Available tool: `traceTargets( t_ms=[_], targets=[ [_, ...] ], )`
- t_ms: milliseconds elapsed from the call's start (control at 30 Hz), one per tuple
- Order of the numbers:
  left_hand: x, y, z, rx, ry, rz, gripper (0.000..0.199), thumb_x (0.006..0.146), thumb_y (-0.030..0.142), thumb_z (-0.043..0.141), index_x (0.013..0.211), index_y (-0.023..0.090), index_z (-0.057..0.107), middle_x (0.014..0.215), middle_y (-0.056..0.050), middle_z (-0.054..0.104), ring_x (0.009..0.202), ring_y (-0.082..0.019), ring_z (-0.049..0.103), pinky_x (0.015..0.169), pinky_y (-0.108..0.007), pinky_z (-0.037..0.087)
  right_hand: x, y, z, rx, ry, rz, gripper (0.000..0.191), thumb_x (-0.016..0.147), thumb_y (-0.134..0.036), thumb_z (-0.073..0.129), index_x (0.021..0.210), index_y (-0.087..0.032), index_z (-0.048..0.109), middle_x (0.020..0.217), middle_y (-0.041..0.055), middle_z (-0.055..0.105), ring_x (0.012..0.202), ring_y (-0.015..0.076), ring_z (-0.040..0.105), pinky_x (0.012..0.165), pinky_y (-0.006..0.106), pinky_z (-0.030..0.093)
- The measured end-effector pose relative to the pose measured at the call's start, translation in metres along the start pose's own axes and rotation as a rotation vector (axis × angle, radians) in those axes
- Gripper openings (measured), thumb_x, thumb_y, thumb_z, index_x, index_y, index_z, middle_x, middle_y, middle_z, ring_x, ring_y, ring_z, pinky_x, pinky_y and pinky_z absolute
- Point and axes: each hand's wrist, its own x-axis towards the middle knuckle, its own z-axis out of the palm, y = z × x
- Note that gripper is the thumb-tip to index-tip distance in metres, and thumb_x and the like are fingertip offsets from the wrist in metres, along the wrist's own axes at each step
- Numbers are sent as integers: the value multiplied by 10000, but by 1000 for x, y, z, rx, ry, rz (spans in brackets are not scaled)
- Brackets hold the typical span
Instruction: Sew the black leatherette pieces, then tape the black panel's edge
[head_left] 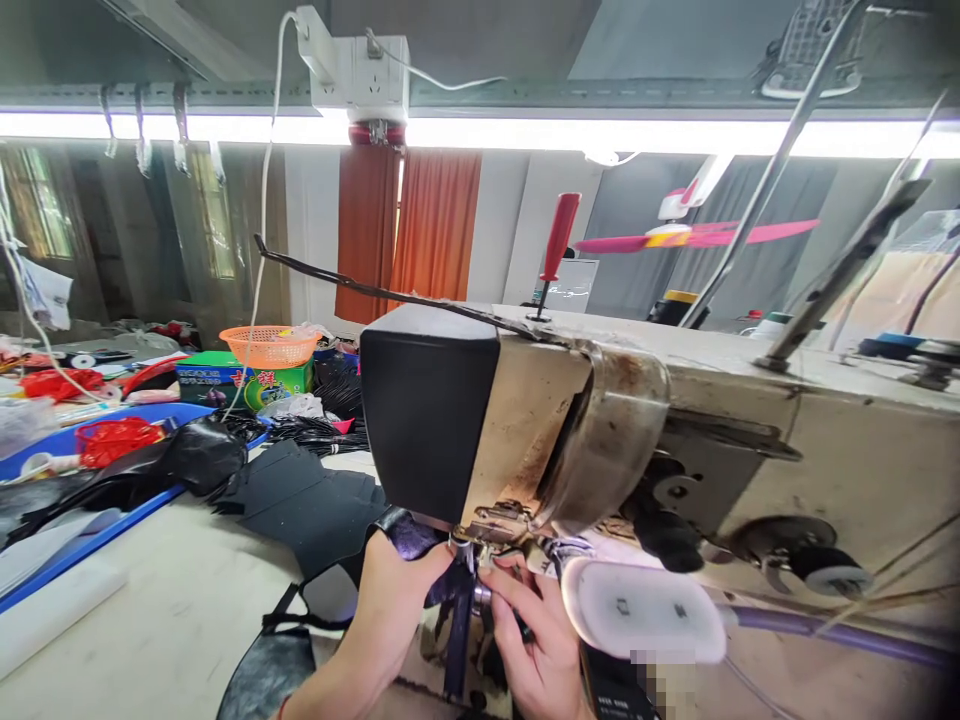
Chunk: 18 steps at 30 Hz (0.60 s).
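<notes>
A sewing machine (540,400) with a black end cover fills the middle and right. My left hand (390,610) is left of its needle area, thumb and fingers closed on a black leather piece (409,535). Close on the other side, my right hand (544,630) has its fingers bent together by the presser foot (466,550); what they hold, if anything, is hidden. A narrow dark strip (457,645) hangs down between the two hands. Beside my left wrist lie more black leather pieces (277,670).
A white lamp (643,610) sits just right of my right hand. Stacked black sheets (300,500) lie left of the machine. Further left are a blue tray (169,490), an orange basket (268,346) and a green box (210,380). A red screwdriver (561,235) stands on the machine.
</notes>
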Motion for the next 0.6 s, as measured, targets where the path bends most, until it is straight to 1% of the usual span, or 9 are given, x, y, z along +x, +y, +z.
traceTargets(
  t_ms=[100, 200, 333, 467, 533, 600],
  targets=[
    [0, -5, 2, -17, 41, -1, 345, 695, 327, 785, 969, 125, 734, 932, -85, 782, 871, -257, 717, 825, -343, 541, 0, 0, 0, -2, -3, 5, 246, 903, -165, 577, 1081, -213, 739, 968, 105, 758, 900, 248, 740, 818, 361, 617],
    [0, -9, 5, -49, 69, 22, 327, 711, 346, 788, 944, 122, 734, 903, -83, 779, 831, -241, 712, 828, -334, 538, 0, 0, 0, 4, -2, -3, 226, 915, -177, 572, 1072, -205, 732, 974, 107, 759, 896, 239, 746, 842, 351, 612],
    [6, -11, 10, -77, 70, 70, 252, 742, 309, 758, 908, 120, 746, 914, -81, 778, 850, -236, 706, 825, -324, 536, 0, 1, 1, 10, -8, -8, 220, 920, -172, 569, 1067, -199, 731, 979, 108, 765, 900, 233, 752, 847, 336, 611],
    [12, -13, 12, -73, 62, 91, 210, 760, 275, 742, 899, 119, 750, 904, -75, 780, 859, -229, 700, 877, -336, 519, -2, 3, 2, 38, -10, 4, 239, 908, -175, 598, 1099, -210, 738, 980, 102, 771, 906, 244, 752, 854, 361, 609],
    [13, -13, 12, -77, 60, 96, 201, 752, 280, 752, 873, 118, 751, 886, -75, 779, 860, -234, 700, 892, -343, 514, -3, 2, 2, 78, -3, 29, 241, 903, -186, 610, 1094, -221, 753, 990, 98, 776, 915, 249, 752, 853, 362, 609],
    [13, -12, 11, -97, 55, 98, 216, 742, 291, 765, 871, 119, 752, 903, -81, 778, 880, -244, 703, 897, -349, 515, -2, 1, 1, 171, 6, 131, 203, 900, -219, 633, 1036, -233, 782, 983, 85, 784, 903, 244, 756, 818, 327, 616]
  ],
)
